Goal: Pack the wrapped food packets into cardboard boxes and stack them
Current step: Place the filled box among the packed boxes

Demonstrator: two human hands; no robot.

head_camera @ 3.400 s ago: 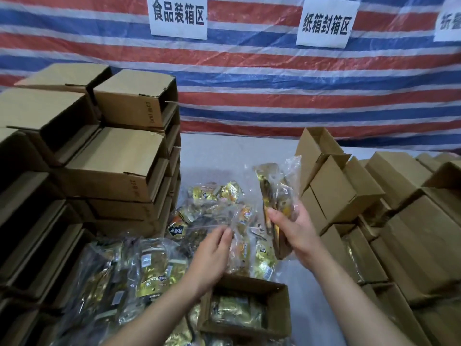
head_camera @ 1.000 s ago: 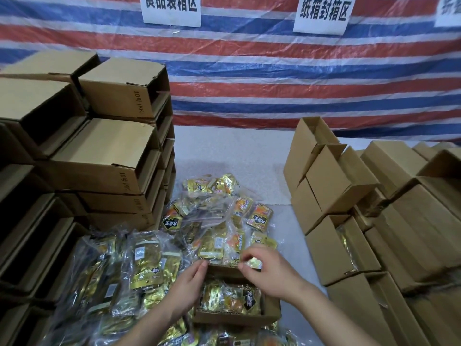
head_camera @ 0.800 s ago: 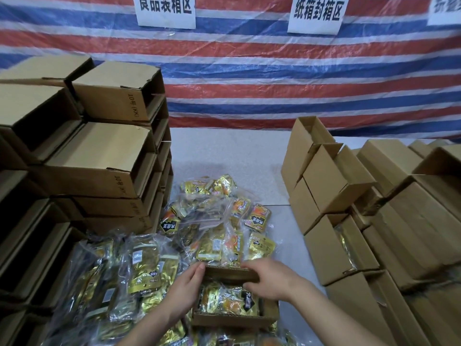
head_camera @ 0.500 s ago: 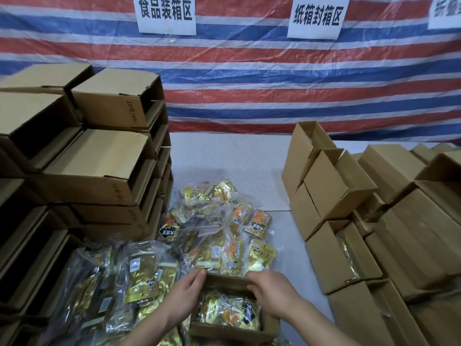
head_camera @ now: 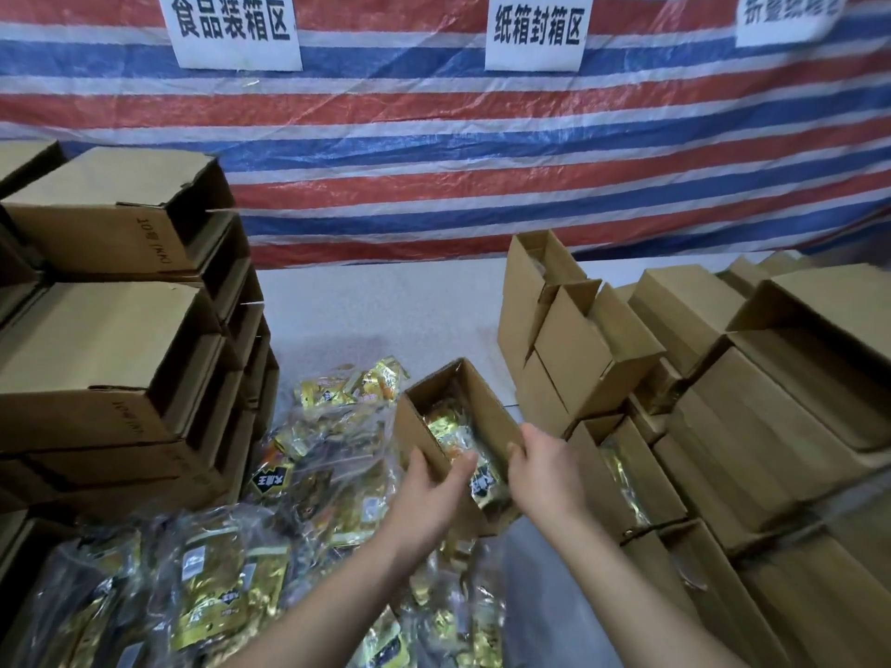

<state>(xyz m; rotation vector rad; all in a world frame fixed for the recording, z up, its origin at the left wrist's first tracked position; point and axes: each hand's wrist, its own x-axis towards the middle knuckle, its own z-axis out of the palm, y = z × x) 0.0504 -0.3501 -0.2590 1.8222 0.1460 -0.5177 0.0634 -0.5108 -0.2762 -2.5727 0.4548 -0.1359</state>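
Both hands gripping the filled box (head_camera: 463,417): left hand (head_camera: 429,494) on the near wall, right hand (head_camera: 545,474) on the far wall. Box up above the packet pile (head_camera: 313,474). Best kept level, then set snug on the right stack (head_camera: 627,368).

The left hand (head_camera: 430,494) covers the near left wall of the small cardboard box (head_camera: 475,407), and the right hand (head_camera: 542,467) hides its near right corner. Packets inside the box (head_camera: 451,433) show only in part, their print too blurred to read. Below both wrists, the loose packets (head_camera: 217,585) run off the bottom edge. Left of the hands, the stacked boxes (head_camera: 106,359) are cut by the frame edge.
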